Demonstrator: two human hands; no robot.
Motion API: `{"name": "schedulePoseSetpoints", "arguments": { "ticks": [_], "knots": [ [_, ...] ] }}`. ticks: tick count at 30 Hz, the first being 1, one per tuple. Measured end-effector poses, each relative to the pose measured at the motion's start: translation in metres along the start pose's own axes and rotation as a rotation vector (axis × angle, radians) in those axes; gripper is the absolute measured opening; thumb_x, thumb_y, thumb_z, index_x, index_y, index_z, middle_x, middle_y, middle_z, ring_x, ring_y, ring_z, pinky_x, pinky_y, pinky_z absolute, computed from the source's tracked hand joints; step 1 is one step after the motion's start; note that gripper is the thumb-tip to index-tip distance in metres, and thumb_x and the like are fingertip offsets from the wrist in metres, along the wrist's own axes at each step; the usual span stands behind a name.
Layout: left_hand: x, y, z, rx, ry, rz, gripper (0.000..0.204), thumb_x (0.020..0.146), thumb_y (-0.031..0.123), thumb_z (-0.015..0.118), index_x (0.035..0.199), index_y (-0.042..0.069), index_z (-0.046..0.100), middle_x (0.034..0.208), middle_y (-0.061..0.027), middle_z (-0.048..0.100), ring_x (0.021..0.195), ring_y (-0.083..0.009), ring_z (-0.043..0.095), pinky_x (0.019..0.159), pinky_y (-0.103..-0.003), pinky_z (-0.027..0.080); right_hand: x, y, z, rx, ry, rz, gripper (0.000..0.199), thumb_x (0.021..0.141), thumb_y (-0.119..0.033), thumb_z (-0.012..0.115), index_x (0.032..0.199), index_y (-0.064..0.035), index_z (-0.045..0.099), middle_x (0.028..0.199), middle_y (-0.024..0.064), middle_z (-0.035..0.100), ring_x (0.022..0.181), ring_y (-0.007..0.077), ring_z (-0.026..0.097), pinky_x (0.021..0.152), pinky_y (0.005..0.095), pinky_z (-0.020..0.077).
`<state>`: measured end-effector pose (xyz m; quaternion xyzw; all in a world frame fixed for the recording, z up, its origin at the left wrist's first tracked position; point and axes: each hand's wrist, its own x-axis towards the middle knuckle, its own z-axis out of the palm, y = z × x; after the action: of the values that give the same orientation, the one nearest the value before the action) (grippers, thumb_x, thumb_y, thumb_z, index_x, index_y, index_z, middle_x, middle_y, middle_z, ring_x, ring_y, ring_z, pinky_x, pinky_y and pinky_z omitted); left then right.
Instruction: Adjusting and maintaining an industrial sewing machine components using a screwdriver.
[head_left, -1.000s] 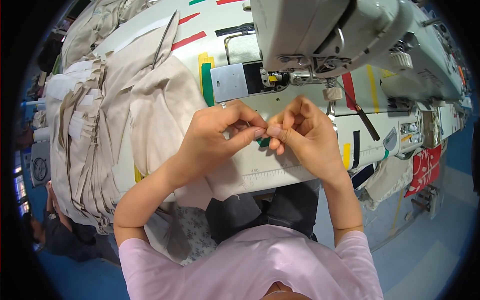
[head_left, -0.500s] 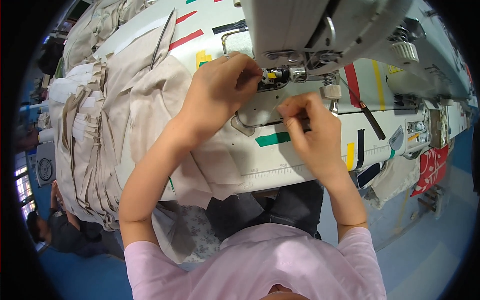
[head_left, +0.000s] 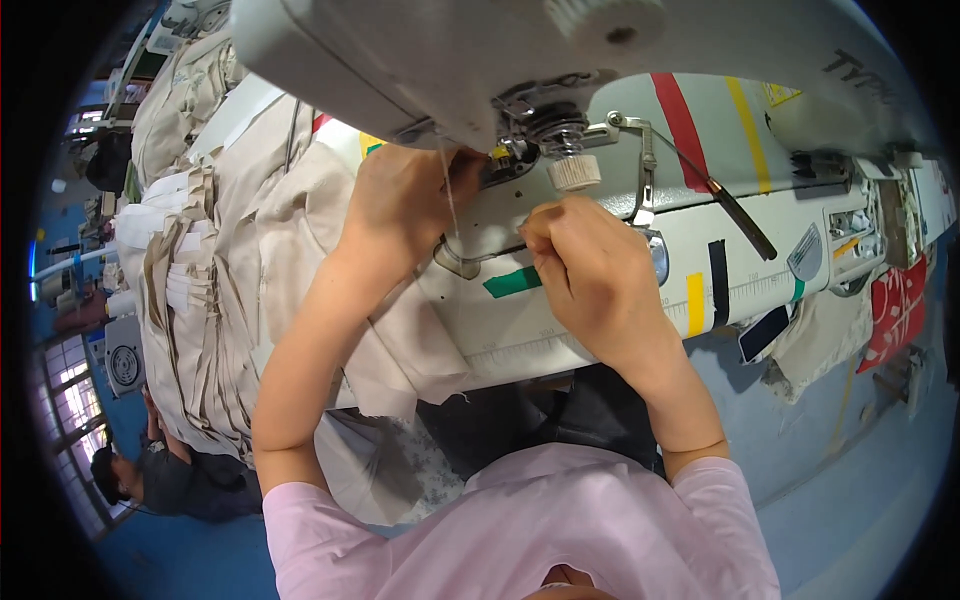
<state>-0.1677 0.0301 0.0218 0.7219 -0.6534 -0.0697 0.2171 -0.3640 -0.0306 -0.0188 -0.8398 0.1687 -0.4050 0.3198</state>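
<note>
white worktop (head_left: 505,322), sewing machine (head_left: 360,60) over left hand (head_left: 400,195)

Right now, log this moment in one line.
left hand: partly beneath sewing machine head, contact unclear | right hand: fingers curled, beside green tape | beige fabric: left of green tape

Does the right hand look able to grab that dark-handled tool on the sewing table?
Probably yes: the dark-handled tool lies uncovered to the right of the right hand. A metal lever stands near its far end, leaving the near end free.
</note>
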Motion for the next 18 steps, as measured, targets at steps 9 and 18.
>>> {"name": "schedulePoseSetpoints", "arguments": {
  "ticks": [9,18],
  "knots": [
    [-0.004,-0.002,0.003,0.314,0.095,0.223,0.013,0.088,0.010,0.073,0.100,0.005,0.069,0.077,-0.0132,0.067,0.069,-0.0333,0.065,0.059,-0.041,0.050,0.000,0.003,0.004,0.034,0.079,-0.047,0.020,0.072,0.007,0.067,0.084,-0.0032,0.054,0.074,0.0096,0.054,0.068,0.0293,0.058,0.059,0.0400,0.0471],
    [-0.020,0.004,0.010,0.034,0.215,-0.042,0.023,0.083,0.002,0.077,0.105,0.007,0.076,0.088,-0.0080,0.070,0.072,-0.0241,0.066,0.063,-0.036,0.053,-0.001,0.003,-0.001,0.045,0.067,-0.023,0.023,0.072,0.007,0.068,0.084,-0.0032,0.053,0.073,0.0105,0.054,0.067,0.0309,0.057,0.059,0.0412,0.0468]
  ]
}}
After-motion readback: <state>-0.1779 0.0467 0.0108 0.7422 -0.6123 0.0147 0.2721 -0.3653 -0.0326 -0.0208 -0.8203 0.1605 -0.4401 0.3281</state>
